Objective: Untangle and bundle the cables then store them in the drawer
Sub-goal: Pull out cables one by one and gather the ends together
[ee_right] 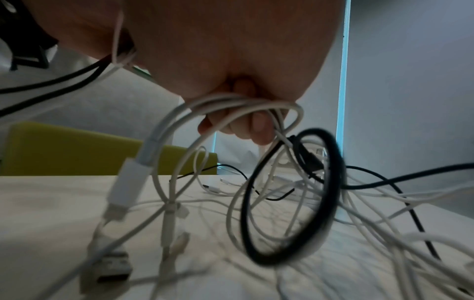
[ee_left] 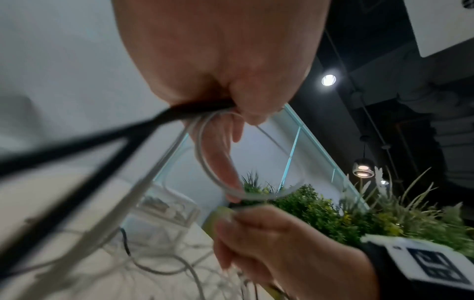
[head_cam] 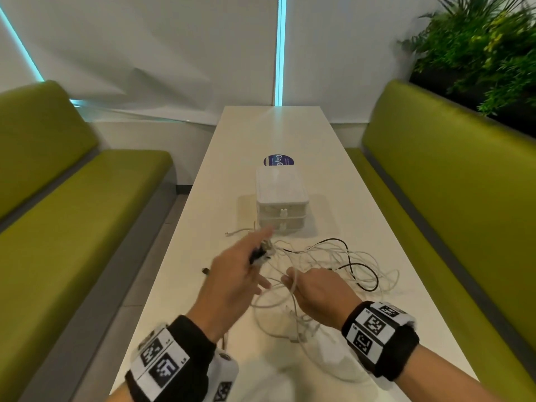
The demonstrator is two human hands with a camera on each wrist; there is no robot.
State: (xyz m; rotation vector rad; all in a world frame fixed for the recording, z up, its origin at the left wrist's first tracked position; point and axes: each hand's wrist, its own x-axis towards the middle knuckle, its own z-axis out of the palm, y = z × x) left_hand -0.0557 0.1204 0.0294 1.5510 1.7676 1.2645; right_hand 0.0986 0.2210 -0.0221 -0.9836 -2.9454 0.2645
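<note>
While a tangle of thin white and black cables (head_cam: 324,265) is spread just in front of the small white plastic two-drawer box (head_cam: 281,204), a black strand and white strands are pinched in the left hand (head_cam: 235,280), its index finger extended. White loops are gripped in the curled fingers (ee_right: 259,130) of the right hand (head_cam: 319,294). Both drawers are shut. Behind the box, the long white table (head_cam: 290,132) lies bare up to a round blue sticker (head_cam: 278,161); green benches (head_cam: 452,198) flank it closely.
</note>
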